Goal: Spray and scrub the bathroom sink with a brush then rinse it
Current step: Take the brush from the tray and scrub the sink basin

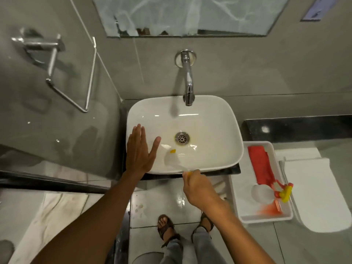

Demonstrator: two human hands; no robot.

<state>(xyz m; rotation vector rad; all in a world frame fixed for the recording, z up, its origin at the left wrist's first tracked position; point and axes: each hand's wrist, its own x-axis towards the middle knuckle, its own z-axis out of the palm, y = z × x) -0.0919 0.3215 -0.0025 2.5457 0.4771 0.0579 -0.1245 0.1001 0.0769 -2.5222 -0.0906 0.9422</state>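
Observation:
The white bathroom sink (219, 119) sits on a dark counter, with yellowish stains around its metal drain (182, 138). My left hand (140, 149) lies flat with fingers spread on the sink's left rim and holds nothing. My right hand (198, 187), at the front rim, grips the yellow handle of a brush (172, 159). The brush's pale head is blurred and rests on the basin's front-left slope, just below the drain. A chrome tap (188, 82) juts from the wall over the basin's back; I see no water running from it.
A white tray (245, 210) right of the sink holds a red cloth (262, 164) and a spray bottle (266, 193) lying on its side. A white toilet lid (316, 197) is at far right. A chrome towel holder (51, 60) hangs on the left wall. My sandalled feet stand on wet floor tiles.

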